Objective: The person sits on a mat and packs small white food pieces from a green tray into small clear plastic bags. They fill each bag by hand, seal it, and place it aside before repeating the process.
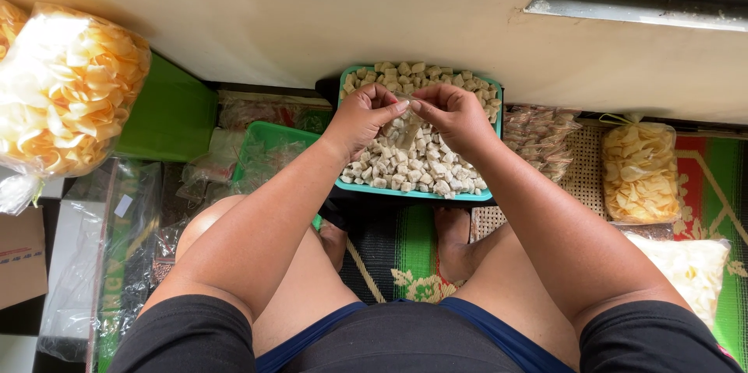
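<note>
I count two hands at work, both over one teal tray (405, 194) heaped with pale, cube-shaped snack pieces (421, 162), too many for me to number. My left hand (362, 114) and right hand (452, 112) meet fingertip to fingertip above the heap, and between them they pinch the top edge of one small clear plastic pouch (407, 133) that hangs down over the pieces. Both sets of fingers are closed on that edge, thumbs against forefingers; I cannot tell whether the pouch already has anything in it.

Around the tray I see three bags of chips: one big clear bag of yellow wavy chips (66, 88) at the far left, one bag of flat yellow chips (639, 170) at the right, and one bag of paler chips (689, 268) just below it. A second, green tray (269, 151) sits just left of the teal one, with crumpled clear bags in it. A pile of small filled packets (538, 135) lies just right of the teal tray, touching its side. Loose clear plastic (101, 256) spreads along the left, beside a cardboard box corner (19, 256).

Two bare feet (452, 244) rest on the green patterned mat (405, 264) just under the tray. My forearms cross the near edge of the tray and hide part of it.
</note>
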